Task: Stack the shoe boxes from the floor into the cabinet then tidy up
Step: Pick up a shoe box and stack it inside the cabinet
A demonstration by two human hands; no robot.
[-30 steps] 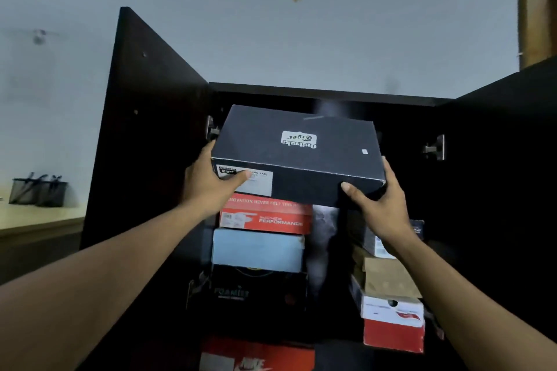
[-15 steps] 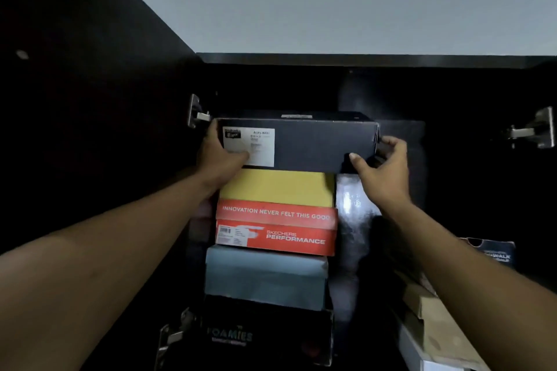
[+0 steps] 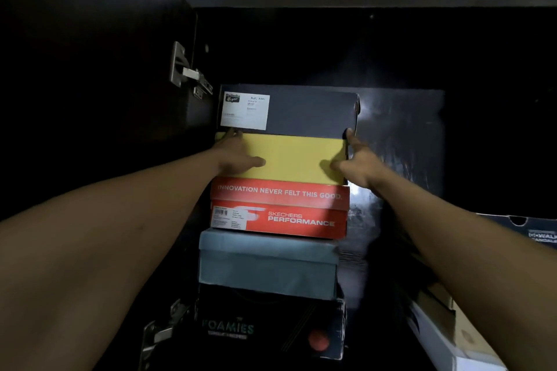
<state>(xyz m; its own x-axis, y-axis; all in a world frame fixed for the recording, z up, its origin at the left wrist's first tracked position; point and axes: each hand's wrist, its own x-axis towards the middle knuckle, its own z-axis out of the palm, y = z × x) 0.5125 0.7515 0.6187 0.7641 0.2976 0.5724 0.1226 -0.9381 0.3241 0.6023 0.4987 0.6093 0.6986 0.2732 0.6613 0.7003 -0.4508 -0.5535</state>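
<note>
A dark navy shoe box (image 3: pixel 310 113) with a white label lies on top of a stack inside the dark cabinet (image 3: pixel 301 39). Below it sit a yellow box (image 3: pixel 292 156), a red box (image 3: pixel 280 208), a light blue box (image 3: pixel 268 265) and a black box (image 3: pixel 265 325). My left hand (image 3: pixel 238 156) rests flat against the yellow box's left front, fingertips touching the navy box's lower edge. My right hand (image 3: pixel 352 159) lies at the yellow box's right front corner, one finger reaching up to the navy box's lower right corner.
The open left cabinet door (image 3: pixel 75 69) with its metal hinge (image 3: pixel 187 72) stands close at the left. A second stack at the lower right holds a dark box (image 3: pixel 530 232) and tan and white boxes (image 3: pixel 452 328). A dark gap separates the two stacks.
The navy box has gone from held in the air to resting on the stack. Both hands have let go of its sides and dropped to the yellow box's front. The view has moved closer.
</note>
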